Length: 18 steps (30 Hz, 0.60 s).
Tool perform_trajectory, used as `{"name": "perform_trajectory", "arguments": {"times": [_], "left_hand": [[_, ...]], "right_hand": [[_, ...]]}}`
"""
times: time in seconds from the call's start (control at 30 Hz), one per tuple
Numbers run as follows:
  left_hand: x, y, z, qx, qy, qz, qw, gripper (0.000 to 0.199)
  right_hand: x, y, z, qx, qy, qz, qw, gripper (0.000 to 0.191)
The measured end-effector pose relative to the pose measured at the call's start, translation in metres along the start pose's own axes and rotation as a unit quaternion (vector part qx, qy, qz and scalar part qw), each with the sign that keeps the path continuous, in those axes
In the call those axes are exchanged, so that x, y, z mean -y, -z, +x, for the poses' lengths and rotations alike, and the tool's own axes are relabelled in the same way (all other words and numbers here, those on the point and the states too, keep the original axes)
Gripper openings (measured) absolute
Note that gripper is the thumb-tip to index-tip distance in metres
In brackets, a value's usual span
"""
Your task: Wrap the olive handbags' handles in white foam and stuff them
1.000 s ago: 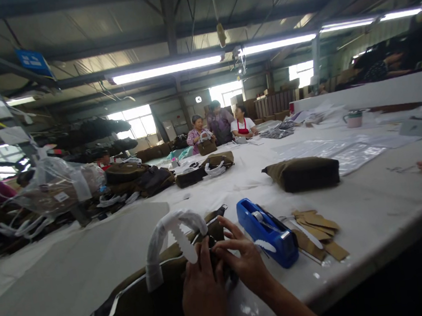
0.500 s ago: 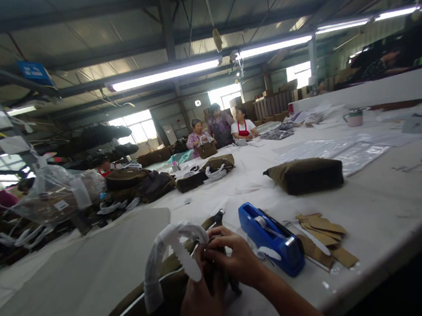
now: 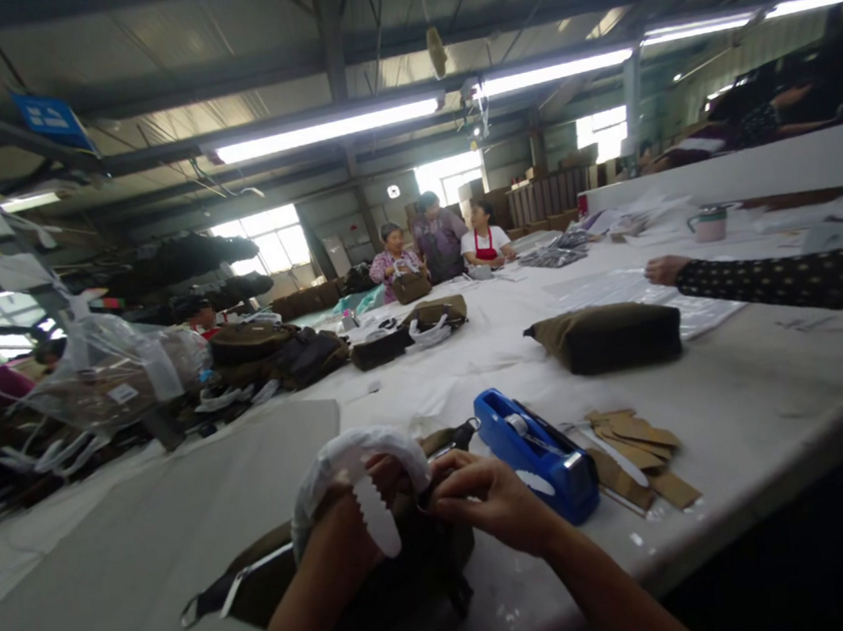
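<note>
A dark olive bag [image 3: 417, 557] with a pale zipper lies in front of me, its carry handle [image 3: 311, 483] wrapped in white film. My left hand [image 3: 356, 513] reaches through the arch of the handle; its fingers are mostly hidden behind the handle and a white strip. That strip [image 3: 378, 521], with a scalloped edge, hangs below the arch. My right hand [image 3: 486, 499] is closed in a pinch on the bag near the right foot of the handle; the exact part between its fingertips is hidden. Just right of that hand stands a blue tape dispenser [image 3: 534, 454].
Brown card pieces [image 3: 635, 444] lie beside the dispenser with another white strip [image 3: 619, 460]. A second olive bag [image 3: 609, 336] sits farther back. A co-worker's hand [image 3: 665, 270] rests over clear plastic bags at right. More bags [image 3: 275, 356] are piled at left; other people sit at the far end.
My left hand has moved up and through the handle arch, and the bag has shifted slightly right. A co-worker's sleeved arm has reached in from the right over the plastic bags.
</note>
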<state>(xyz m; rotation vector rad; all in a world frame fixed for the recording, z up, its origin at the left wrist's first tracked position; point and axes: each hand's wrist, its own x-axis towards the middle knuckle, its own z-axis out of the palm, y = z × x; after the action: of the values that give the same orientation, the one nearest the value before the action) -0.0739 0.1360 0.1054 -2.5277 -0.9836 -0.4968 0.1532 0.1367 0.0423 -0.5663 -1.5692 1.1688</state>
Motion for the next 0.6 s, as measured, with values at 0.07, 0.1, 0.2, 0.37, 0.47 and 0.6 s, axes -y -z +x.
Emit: {"name": "perform_trajectory", "arguments": {"times": [0.07,0.1,0.2,0.37,0.47,0.6], "left_hand": [[0.000,-0.002,0.008,0.014,-0.038,-0.005,0.999,0.041],[-0.001,-0.005,0.011,0.010,-0.032,-0.027,0.999,0.042],[-0.008,-0.016,0.017,-0.022,0.068,-0.170,0.983,0.044],[-0.017,-0.027,0.015,-0.090,0.198,-0.369,0.904,0.048],[-0.021,-0.030,0.007,-0.128,0.253,-0.412,0.866,0.042],[-0.033,-0.033,-0.001,-0.174,0.290,-0.461,0.820,0.049]], "right_hand": [[0.005,0.000,0.000,0.021,-0.016,-0.025,0.999,0.017],[0.009,-0.001,0.000,0.026,-0.024,-0.031,0.999,0.017],[0.018,-0.007,0.000,0.025,-0.042,-0.050,0.998,0.017],[0.019,-0.022,0.001,-0.027,-0.082,0.027,0.996,0.022],[0.008,-0.036,-0.002,-0.132,-0.132,0.139,0.973,0.031],[-0.009,-0.060,-0.012,-0.225,-0.142,0.350,0.898,0.029]]}}
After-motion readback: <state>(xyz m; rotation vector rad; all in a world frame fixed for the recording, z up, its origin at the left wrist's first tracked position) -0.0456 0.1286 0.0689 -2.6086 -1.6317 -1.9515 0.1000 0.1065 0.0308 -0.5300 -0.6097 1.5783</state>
